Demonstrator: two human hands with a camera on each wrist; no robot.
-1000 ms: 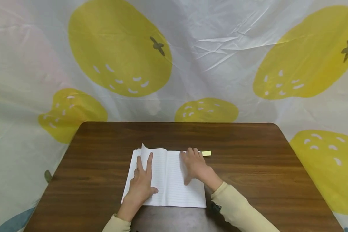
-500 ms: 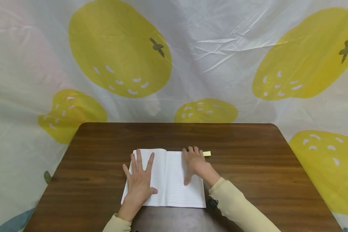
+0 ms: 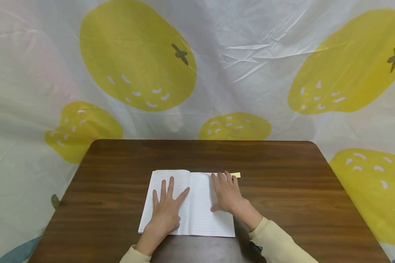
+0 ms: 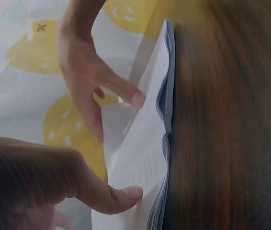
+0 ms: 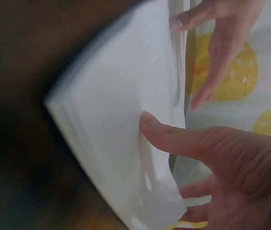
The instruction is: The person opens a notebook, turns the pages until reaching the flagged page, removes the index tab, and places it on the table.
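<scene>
Pressing flat with spread, straight fingers, the left hand [image 3: 166, 210] lies on the left page of the open notebook [image 3: 197, 215], gripping nothing. The right hand [image 3: 228, 195] rests likewise flat on the right page. The notebook sits mid-table [image 3: 299, 190], a yellow tab [image 3: 236, 175] poking out just beyond the right fingertips.

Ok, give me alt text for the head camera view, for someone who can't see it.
Two hands press flat on an open lined notebook lying on a dark wooden table: the left hand on the left page, the right hand on the right page. A small yellow sticky note pokes out just past the right fingers. Behind hangs a white sheet printed with yellow fruit.
</scene>
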